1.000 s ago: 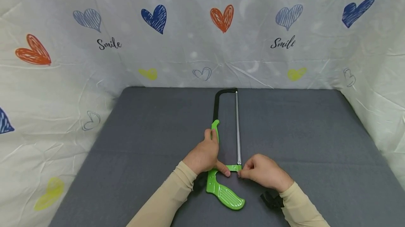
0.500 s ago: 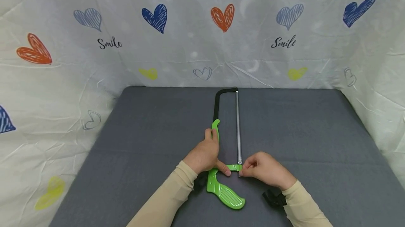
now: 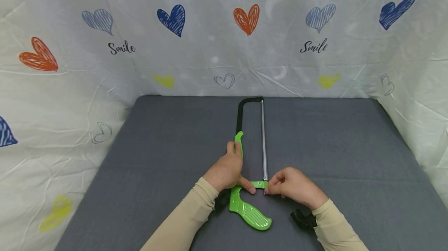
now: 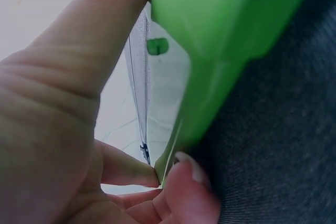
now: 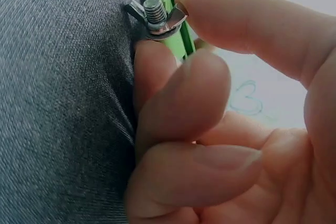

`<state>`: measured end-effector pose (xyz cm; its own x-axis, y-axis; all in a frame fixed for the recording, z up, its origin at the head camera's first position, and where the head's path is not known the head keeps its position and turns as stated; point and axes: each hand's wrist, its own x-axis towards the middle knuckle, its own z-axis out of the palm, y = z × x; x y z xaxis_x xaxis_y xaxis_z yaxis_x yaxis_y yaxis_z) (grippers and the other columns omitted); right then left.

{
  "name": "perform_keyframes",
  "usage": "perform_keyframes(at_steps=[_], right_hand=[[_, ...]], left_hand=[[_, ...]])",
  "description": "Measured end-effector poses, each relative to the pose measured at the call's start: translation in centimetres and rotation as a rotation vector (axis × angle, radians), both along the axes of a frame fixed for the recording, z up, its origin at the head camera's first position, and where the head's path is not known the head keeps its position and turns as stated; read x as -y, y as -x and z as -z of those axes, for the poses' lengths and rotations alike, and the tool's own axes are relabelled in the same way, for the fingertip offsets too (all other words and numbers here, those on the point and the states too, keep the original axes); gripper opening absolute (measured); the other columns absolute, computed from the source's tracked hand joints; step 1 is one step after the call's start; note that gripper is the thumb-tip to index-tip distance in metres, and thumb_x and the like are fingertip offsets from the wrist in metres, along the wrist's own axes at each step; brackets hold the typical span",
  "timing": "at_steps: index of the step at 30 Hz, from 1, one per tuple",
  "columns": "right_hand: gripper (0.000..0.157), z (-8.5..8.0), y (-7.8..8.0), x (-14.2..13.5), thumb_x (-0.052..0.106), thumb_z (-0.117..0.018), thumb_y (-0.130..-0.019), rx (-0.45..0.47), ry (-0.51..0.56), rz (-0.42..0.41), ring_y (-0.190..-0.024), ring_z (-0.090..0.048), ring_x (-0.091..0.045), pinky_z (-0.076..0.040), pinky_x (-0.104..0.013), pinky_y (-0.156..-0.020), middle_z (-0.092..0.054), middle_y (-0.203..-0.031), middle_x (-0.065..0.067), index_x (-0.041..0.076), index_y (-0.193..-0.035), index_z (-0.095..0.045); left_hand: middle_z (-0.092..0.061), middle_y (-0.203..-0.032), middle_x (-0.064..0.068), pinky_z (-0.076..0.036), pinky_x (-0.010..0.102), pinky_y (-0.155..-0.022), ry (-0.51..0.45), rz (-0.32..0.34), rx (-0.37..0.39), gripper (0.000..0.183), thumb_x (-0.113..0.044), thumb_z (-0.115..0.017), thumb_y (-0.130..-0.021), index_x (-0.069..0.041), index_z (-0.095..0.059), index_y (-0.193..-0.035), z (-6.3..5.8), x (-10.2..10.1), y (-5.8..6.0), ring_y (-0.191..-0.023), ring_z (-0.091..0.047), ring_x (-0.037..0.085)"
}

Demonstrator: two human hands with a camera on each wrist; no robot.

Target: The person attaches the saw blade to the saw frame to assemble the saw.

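A hacksaw with a green handle (image 3: 252, 216) and a black front bow (image 3: 239, 115) lies on the table, handle end towards me. Its silvery blade (image 3: 264, 142) runs straight along the right side. My left hand (image 3: 224, 171) grips the green part of the frame, its thumb lying towards the short green arm at the blade's near end. At that arm's tip my right hand (image 3: 297, 189) holds a metal wing nut (image 5: 176, 19), thumb against one wing and index finger just below. A threaded bolt end (image 5: 154, 10) sticks out through the nut.
Dark grey cloth (image 3: 168, 138) covers the table. Behind it hangs a pale sheet (image 3: 196, 56) printed with hearts and lettering. A black strap-like piece (image 3: 303, 219) sits by my right sleeve, and a dark one (image 3: 221, 201) shows under my left wrist.
My right hand has shifted slightly up and to the right, and its fingers have changed position a little at the wing nut. The left hand and the hacksaw keep almost the same place.
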<state>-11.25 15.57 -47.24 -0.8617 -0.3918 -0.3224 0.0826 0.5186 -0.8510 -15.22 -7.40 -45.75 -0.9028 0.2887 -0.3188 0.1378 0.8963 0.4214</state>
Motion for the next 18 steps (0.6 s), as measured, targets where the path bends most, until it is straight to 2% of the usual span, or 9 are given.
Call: perform_keyframes(at_steps=[8, 18], right_hand=[[0.009, 0.27, 0.25, -0.48, 0.017, -0.083, -0.089, -0.091, 0.021, -0.092, -0.064, -0.056, -0.006, -0.043, -0.022, -0.059, -0.069, -0.073, 0.003, 0.012, -0.085, -0.078], [0.011, 0.44, 0.44, -0.75, 0.017, -0.084, -0.090, -0.127, 0.017, -0.117, -0.058, -0.050, -0.003, -0.038, -0.021, -0.055, -0.060, -0.067, 0.007, 0.012, -0.084, -0.075]], left_hand=[[-0.027, -0.164, 0.026, -0.060, 0.035, -0.078, 0.002, 0.001, -0.005, 0.158, -0.052, -0.106, -0.058, 0.007, -0.012, -0.171, 0.05, -0.05, -0.05, -0.085, -0.068, 0.025], [-0.028, -0.163, 0.027, -0.061, 0.035, -0.079, 0.006, 0.007, -0.021, 0.157, -0.051, -0.106, -0.058, 0.008, -0.014, -0.170, 0.02, -0.19, 0.03, -0.084, -0.068, 0.026]])
